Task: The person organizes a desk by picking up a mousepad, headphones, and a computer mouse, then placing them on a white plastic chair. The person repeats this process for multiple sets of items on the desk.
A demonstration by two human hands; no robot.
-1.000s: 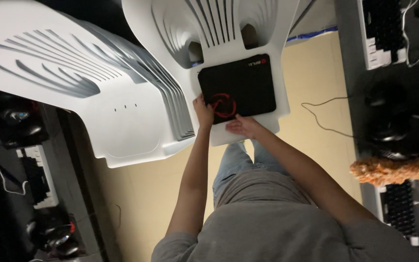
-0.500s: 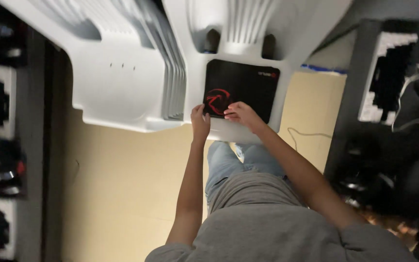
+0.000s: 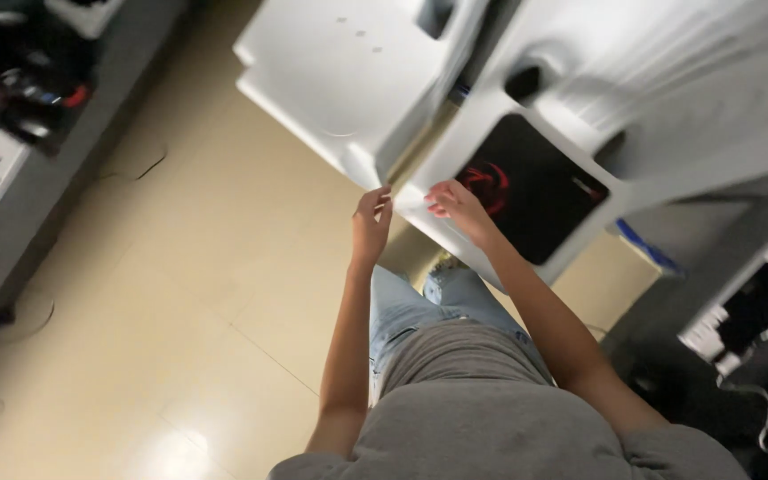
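Two white plastic chairs: left hand (image 3: pixel 371 222) and right hand (image 3: pixel 453 203), fingers loose and grasping nothing, touch the front edge of one chair (image 3: pixel 571 116) bearing one black mat (image 3: pixel 535 191); second chair (image 3: pixel 357 80) beside.

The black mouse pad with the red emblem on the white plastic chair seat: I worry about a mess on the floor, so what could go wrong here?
The black mouse pad with the red emblem reaches close to the front edge of the white plastic chair seat, so a nudge might slide it onto the beige tiled floor. Both hands, left and right, hover at that edge, where fingers could get caught against the neighbouring white plastic chair.
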